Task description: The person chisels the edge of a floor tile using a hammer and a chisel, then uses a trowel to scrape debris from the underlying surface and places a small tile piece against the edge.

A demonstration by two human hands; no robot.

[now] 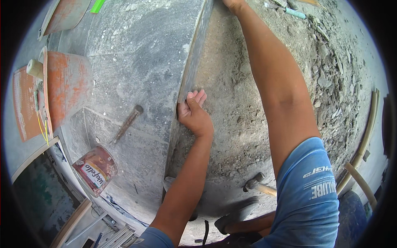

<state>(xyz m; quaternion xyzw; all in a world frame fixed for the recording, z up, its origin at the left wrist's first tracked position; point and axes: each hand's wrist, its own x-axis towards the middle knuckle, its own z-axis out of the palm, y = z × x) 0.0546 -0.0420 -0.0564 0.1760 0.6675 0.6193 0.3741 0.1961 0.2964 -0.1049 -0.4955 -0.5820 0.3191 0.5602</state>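
A long, narrow grey bar point(196, 53) lies along the step between the grey concrete slab point(136, 53) and the lower rough dirt strip point(231, 91). My left hand point(196, 115) is at its near part, thumb up, with fingers curled at the bar's edge. Some of those fingers are hidden behind the hand. My right arm reaches far forward over the dirt. Only part of my right hand point(234, 4) shows at the top rim, near the far stretch of the bar, and its fingers are cut off from sight.
On the slab lie a rusty chisel point(127, 124) and a reddish-brown tub point(97, 169). An orange bucket point(68, 87) stands left, beside an orange float point(25, 107). A hammer point(258, 184) rests near my foot. Rubble point(326, 78) and a teal-handled tool point(294, 13) lie right.
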